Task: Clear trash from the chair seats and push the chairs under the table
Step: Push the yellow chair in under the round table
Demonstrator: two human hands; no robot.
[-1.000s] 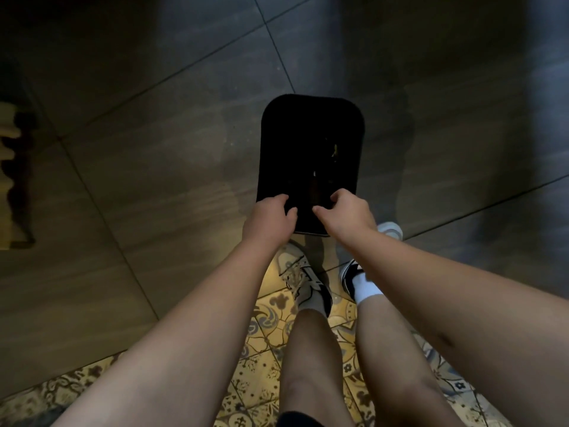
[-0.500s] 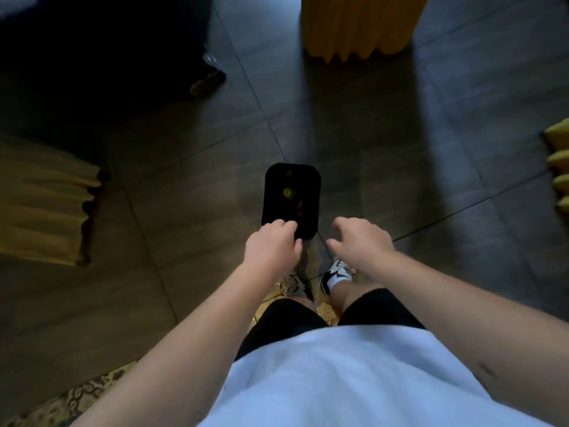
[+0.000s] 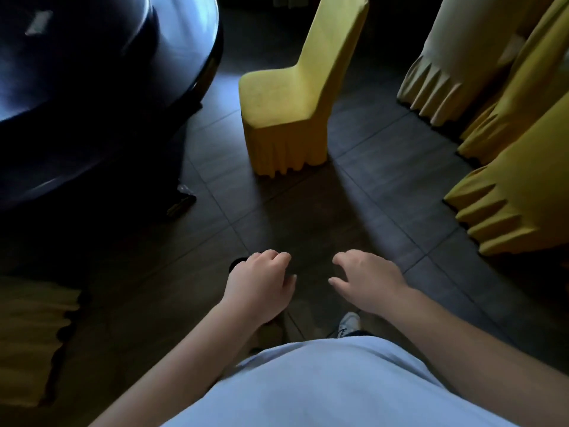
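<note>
Looking down through the head view, starting with the one possible container: a dark rounded object (image 3: 238,262), seen only as a sliver at the outer edge of the left hand (image 3: 261,288), on the near side of the yellow chair (image 3: 286,97). Too hidden to identify; contents not visible.

Hand pose:
- Left hand: extended forward at waist level, palm down, fingers curled under, thumb tucked toward the midline. Impossible to tell whether gripping the dark object or merely in front of it.
- Right hand (image 3: 369,282): extended level with the left, palm down, fingers loosely bent and spread. Released, holding nothing.
- Apart from each other, with bare dark tile floor (image 3: 308,211) in the gap.

Position of the task items, referenced to the yellow chair:
- Standing upright on the floor, well beyond both hands and directly ahead of the gap between them; touched by neither.
- Seat turned toward the dark round table (image 3: 107,72), just to the left of the chair and not over its seat.
- Small pale scrap (image 3: 182,188) on the floor by the table base, nearer than the chair and to its left.
- More covered chairs (image 3: 508,195) grouped to its right; one further covered chair (image 3: 30,334) far nearer and to its left.
- White shirt (image 3: 323,389) and one shoe (image 3: 349,323) nearest of all, below the hands.
</note>
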